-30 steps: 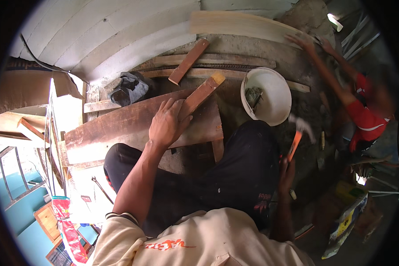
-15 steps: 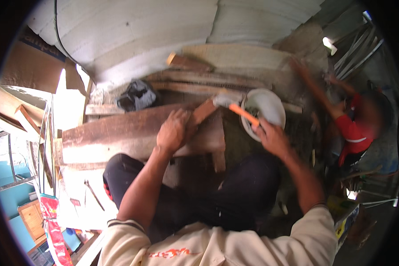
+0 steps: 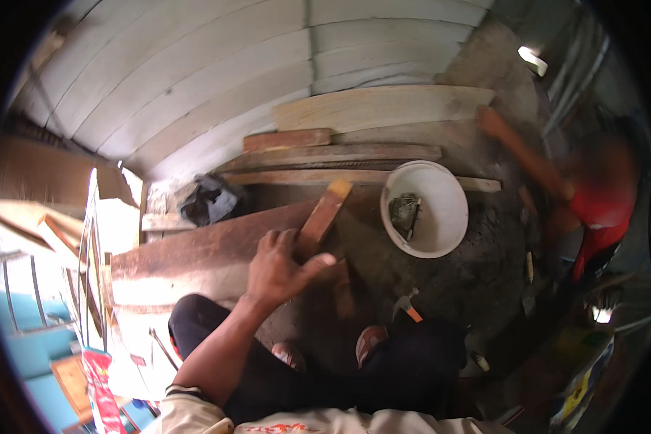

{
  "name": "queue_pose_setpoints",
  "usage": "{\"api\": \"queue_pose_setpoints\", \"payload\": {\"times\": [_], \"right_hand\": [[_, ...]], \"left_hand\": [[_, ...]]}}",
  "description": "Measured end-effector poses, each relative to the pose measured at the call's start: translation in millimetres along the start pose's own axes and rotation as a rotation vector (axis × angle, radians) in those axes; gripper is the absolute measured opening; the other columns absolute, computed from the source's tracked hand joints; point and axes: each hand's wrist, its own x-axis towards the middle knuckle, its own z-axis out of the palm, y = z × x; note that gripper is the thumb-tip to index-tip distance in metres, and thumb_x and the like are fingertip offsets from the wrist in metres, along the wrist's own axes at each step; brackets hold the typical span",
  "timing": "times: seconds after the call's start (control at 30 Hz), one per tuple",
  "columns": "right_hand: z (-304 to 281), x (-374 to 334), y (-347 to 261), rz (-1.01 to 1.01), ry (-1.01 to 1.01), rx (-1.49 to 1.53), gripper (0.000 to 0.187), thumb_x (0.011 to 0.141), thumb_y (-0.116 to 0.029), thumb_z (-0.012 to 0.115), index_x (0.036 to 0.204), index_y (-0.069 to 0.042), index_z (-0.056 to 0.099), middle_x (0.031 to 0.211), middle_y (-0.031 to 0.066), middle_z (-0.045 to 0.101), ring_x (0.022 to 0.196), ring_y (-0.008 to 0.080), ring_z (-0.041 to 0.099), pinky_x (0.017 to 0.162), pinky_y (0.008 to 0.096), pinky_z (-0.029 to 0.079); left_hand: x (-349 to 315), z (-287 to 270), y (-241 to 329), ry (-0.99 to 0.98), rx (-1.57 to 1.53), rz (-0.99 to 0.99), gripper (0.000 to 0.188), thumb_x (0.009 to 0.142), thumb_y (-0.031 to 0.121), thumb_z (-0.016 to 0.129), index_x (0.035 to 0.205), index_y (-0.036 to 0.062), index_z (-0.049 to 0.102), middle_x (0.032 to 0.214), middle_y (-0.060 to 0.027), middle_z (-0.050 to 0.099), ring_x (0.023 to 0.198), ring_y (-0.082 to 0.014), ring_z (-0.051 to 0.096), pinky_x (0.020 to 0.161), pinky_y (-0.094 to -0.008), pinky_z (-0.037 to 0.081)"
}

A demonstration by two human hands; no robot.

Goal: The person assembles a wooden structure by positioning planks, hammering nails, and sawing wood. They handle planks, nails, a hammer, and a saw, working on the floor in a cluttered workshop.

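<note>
Over the long reddish-brown plank [image 3: 217,239], my left hand [image 3: 275,271] has its thumb stretched out to the right, apart from the fingers. A short wooden block [image 3: 325,213] with a yellowish end slants up and away beside that hand; its near end is partly hidden there. The hand appears to rest against the block without closing round it. My right hand is out of sight. A claw hammer [image 3: 412,310] with an orange handle lies on the floor by my right knee, which covers part of its handle.
A white bucket [image 3: 441,217] with some dark items inside stands to the right. Farther back are a black plastic bag [image 3: 210,200], wooden strips [image 3: 354,153] and a pale curved board [image 3: 383,106]. A person in red [image 3: 604,199] sits at the right, one arm reaching toward that board.
The hammer has left my right hand and now lies on the floor. That hand has gone out of view. My left thumb has spread away from the fingers, and the block's angle has changed.
</note>
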Motion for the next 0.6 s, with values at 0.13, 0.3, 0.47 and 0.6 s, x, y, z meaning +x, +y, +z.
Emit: {"api": "queue_pose_setpoints", "payload": {"times": [0.13, 0.3, 0.47, 0.6], "right_hand": [[17.0, -9.2, 22.0, -0.057, 0.121, -0.113, 0.035, 0.091, -0.023, 0.081, 0.121, -0.008, 0.071, 0.099, 0.0136, 0.067, 0.093, 0.0366, 0.068, 0.082, 0.0477, 0.054], [19.7, 5.3, -4.8, -0.058, 0.259, -0.231, 0.046, 0.093, -0.027, 0.079, 0.136, -0.015, 0.067, 0.119, 0.0176, 0.062, 0.107, 0.0444, 0.060, 0.093, 0.0556, 0.050], [19.4, -4.5, -34.4, -0.092, 0.273, -0.091, 0.045, 0.089, -0.016, 0.078, 0.133, -0.014, 0.069, 0.110, 0.0137, 0.063, 0.099, 0.0384, 0.061, 0.084, 0.0522, 0.053], [17.8, -15.4, -36.3, -0.075, 0.228, -0.010, 0.042, 0.091, -0.013, 0.077, 0.132, -0.012, 0.070, 0.103, 0.0134, 0.064, 0.095, 0.0371, 0.062, 0.080, 0.0499, 0.054]], "left_hand": [[101.6, -9.2, -21.1, 0.113, -0.462, 0.098, 0.058, 0.101, 0.047, 0.074, 0.132, -0.0017, 0.068, 0.123, -0.0248, 0.070, 0.113, -0.0371, 0.070, 0.098, -0.0428, 0.055], [331.4, 14.5, -37.2, 0.227, 0.108, 0.401, 0.048, 0.091, 0.031, 0.082, 0.130, 0.0073, 0.068, 0.113, -0.0191, 0.072, 0.109, -0.0367, 0.070, 0.093, -0.0484, 0.056], [442.8, 69.7, -43.0, 0.097, 0.302, 0.491, 0.086, 0.089, 0.024, 0.084, 0.159, 0.0007, 0.041, 0.155, -0.0274, 0.053, 0.141, -0.0454, 0.052, 0.121, -0.0498, 0.041], [452.1, 82.3, -42.7, -0.059, 0.431, 0.375, 0.094, 0.085, 0.021, 0.086, 0.161, 0.0009, 0.037, 0.157, -0.0274, 0.052, 0.146, -0.0449, 0.049, 0.122, -0.0493, 0.041]]}}
